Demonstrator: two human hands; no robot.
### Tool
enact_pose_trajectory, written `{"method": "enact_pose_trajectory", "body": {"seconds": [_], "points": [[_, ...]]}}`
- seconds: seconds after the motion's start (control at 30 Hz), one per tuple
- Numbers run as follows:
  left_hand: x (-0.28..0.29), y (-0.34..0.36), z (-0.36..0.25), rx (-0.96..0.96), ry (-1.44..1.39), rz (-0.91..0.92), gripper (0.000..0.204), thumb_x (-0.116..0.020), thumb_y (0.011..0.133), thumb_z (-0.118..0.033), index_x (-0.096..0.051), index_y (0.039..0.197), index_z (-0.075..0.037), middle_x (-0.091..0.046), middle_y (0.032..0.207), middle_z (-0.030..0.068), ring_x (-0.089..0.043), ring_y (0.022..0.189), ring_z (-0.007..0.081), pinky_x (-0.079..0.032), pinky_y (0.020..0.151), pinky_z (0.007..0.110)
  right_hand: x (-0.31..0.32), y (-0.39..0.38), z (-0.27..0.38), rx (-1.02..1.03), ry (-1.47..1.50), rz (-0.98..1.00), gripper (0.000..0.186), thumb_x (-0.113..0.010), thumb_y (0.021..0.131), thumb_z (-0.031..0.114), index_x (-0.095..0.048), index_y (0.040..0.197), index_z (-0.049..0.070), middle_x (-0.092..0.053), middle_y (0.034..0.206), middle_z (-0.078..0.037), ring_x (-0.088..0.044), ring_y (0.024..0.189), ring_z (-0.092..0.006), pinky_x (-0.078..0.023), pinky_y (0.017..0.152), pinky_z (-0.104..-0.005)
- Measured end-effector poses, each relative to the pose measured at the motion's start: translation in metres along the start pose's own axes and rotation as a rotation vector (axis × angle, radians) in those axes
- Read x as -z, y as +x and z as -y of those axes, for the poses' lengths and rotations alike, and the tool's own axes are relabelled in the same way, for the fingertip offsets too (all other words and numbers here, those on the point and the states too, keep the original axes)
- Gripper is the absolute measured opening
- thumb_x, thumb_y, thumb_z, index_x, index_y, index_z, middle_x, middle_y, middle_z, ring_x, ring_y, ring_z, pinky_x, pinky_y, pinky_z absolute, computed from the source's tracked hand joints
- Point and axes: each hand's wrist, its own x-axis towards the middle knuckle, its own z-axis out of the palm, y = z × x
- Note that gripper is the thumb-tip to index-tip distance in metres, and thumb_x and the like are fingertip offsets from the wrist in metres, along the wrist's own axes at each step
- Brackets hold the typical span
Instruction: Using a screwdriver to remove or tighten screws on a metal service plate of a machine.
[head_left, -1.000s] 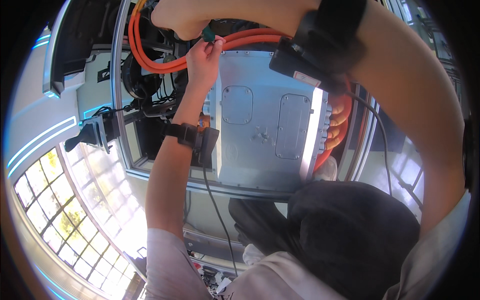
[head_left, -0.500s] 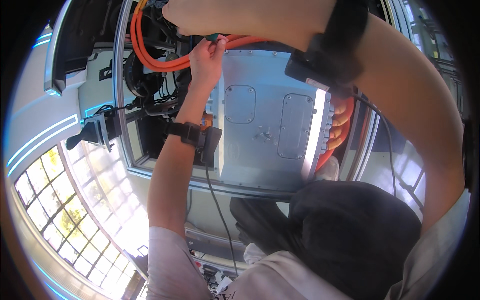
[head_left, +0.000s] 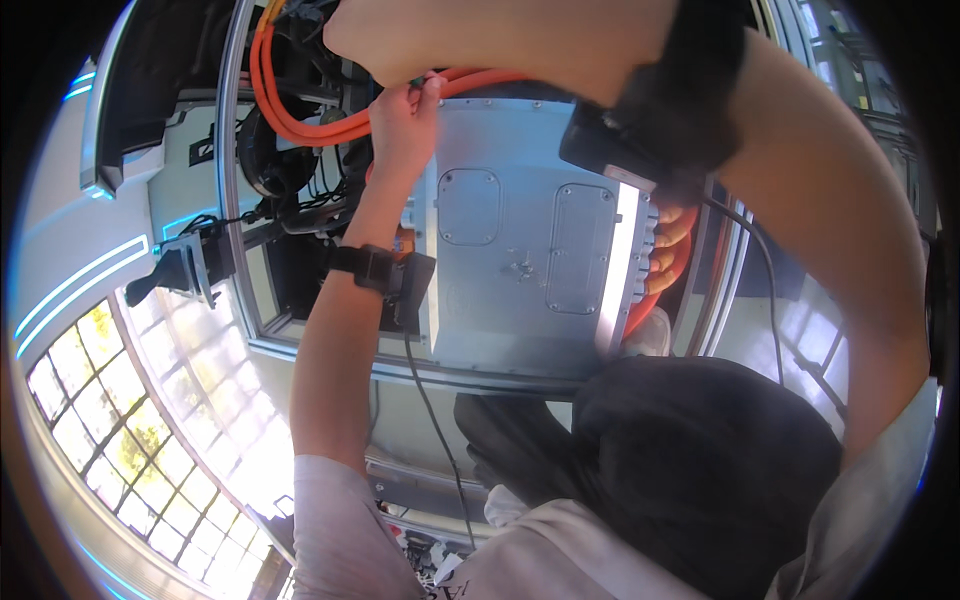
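At the top of the view, my left hand (head_left: 405,130) is closed at the fingertips on a small green item (head_left: 420,82), mostly covered by my fingers, beside looped orange cables (head_left: 310,131). My right hand (head_left: 370,40) reaches over from the right, just above the left, with the back of it toward the camera; its fingers are hidden. Below both hands is a silver metal housing (head_left: 520,250) with two bolted cover plates and a row of connectors on its right side.
An aluminium profile frame (head_left: 300,345) surrounds the housing. Black components and wiring (head_left: 280,170) fill its left part. A pedal-like part on a bracket (head_left: 180,275) sticks out left. My dark-trousered leg (head_left: 690,450) is below at right; thin cables hang from both wrist devices.
My right hand has shifted right from where it was a second ago. The green item is less visible between the hands now. My left hand stays nearly in place at the cables.
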Motion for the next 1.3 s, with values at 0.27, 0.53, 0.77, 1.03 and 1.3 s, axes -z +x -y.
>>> {"method": "enact_pose_trajectory", "body": {"seconds": [0.27,0.53,0.77,1.03,1.3], "points": [[0.006,0.002,-0.009,0.063,0.067,0.029,0.013,-0.053,0.093,-0.009,-0.058,0.093,0.003,-0.068,0.084,0.0085,-0.064,0.076,0.0123,-0.049,0.073,0.025,0.003,0.003,0.0,-0.014,0.002,0.01,0.019,-0.057,0.079,0.012,-0.057,0.085,-0.006,-0.062,0.08,-0.02,-0.06,0.069,-0.0335,-0.046,0.061,-0.0394],[0.006,0.001,0.002,0.041,-0.03,0.04,0.013,-0.053,0.093,-0.009,-0.058,0.092,0.003,-0.068,0.084,0.0085,-0.064,0.076,0.0109,-0.048,0.072,0.024,0.004,0.004,0.003,-0.004,0.014,0.014,0.018,-0.057,0.079,0.011,-0.056,0.085,-0.007,-0.062,0.08,-0.02,-0.059,0.069,-0.0339,-0.046,0.061,-0.0395],[0.004,0.0,0.012,0.022,-0.053,0.011,0.012,-0.054,0.093,-0.01,-0.057,0.091,0.002,-0.066,0.08,0.0065,-0.062,0.072,0.0093,-0.048,0.07,0.024,0.005,0.008,0.002,0.002,0.028,0.003,0.018,-0.057,0.079,0.01,-0.056,0.085,-0.007,-0.062,0.08,-0.021,-0.059,0.069,-0.0343,-0.046,0.061,-0.0396],[-0.01,0.002,-0.004,-0.002,-0.063,0.038,0.014,-0.054,0.093,-0.011,-0.057,0.094,0.003,-0.066,0.085,0.0085,-0.063,0.078,0.0096,-0.049,0.073,0.024,0.005,-0.002,-0.003,-0.029,0.02,0.006,0.017,-0.057,0.079,0.008,-0.056,0.085,-0.008,-0.061,0.08,-0.021,-0.059,0.068,-0.0347,-0.046,0.061,-0.0398],[0.005,-0.001,0.021,0.013,0.297,0.105,0.018,-0.066,0.08,-0.007,-0.06,0.094,0.001,-0.067,0.09,0.0104,-0.065,0.079,0.0226,-0.051,0.074,0.032,0.005,0.0,0.007,0.011,0.05,-0.027,0.017,-0.057,0.078,0.007,-0.055,0.085,-0.008,-0.061,0.08,-0.022,-0.059,0.068,-0.0351,-0.046,0.061,-0.0399]]}}
